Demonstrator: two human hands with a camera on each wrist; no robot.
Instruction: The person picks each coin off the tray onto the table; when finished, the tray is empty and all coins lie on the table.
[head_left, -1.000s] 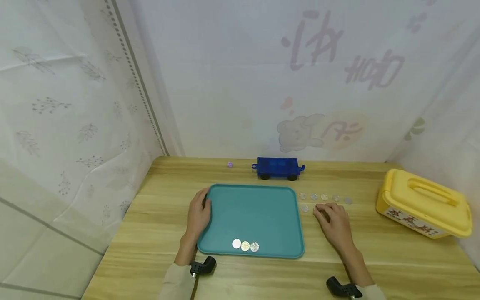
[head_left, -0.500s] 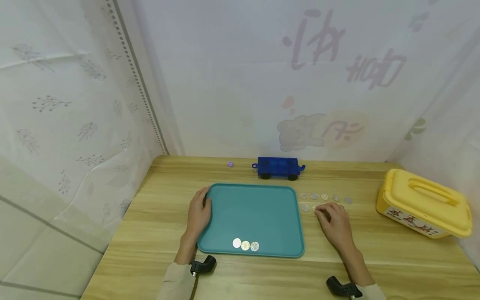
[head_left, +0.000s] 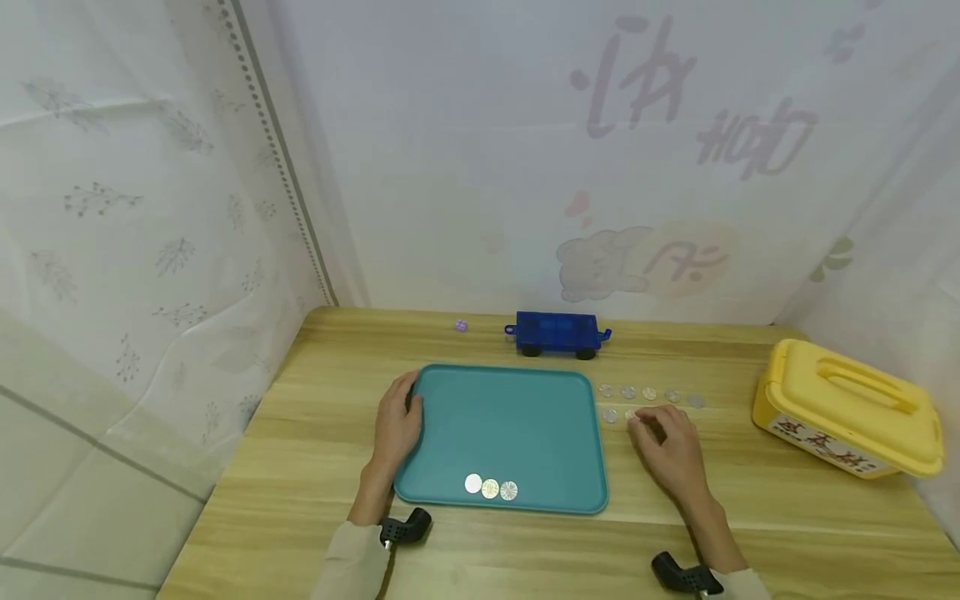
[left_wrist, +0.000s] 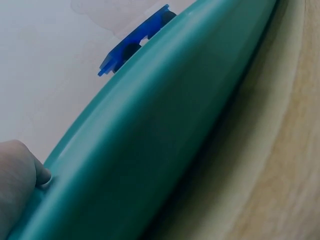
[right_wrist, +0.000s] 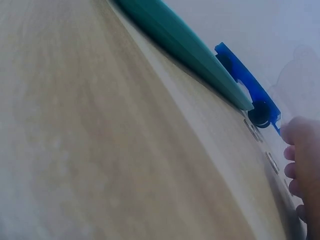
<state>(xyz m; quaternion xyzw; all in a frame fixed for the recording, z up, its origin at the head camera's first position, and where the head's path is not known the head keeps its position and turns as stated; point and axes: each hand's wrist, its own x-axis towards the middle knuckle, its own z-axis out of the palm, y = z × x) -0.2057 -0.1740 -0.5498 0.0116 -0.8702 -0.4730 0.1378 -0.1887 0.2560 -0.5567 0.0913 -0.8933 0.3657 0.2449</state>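
My left hand [head_left: 399, 423] holds the left edge of the teal tray [head_left: 510, 433], its thumb [left_wrist: 42, 175] over the rim in the left wrist view. Toward the tray's front lie three round coins [head_left: 490, 489] in a row, silvery and gold. Right of the tray, my right hand [head_left: 671, 446] has thumb and forefinger together at the edge of a coin [head_left: 630, 414] on the table. Beside that one lies another coin [head_left: 610, 416], and behind them runs a row of several coins [head_left: 628, 392]. In the right wrist view the curled fingers [right_wrist: 295, 170] hide whatever is between their tips.
A blue toy wagon [head_left: 557, 333] stands behind the tray, with a small purple piece [head_left: 461, 326] to its left. At the right sits a yellow lidded box [head_left: 847, 408] with a handle. White printed cloth [head_left: 450, 167] closes off the back and sides of the wooden table [head_left: 525, 558].
The right hand shifts barely at all; the coin at its fingertips shows more plainly than a second ago. The left hand and tray stay put, and the head view tilts slightly.
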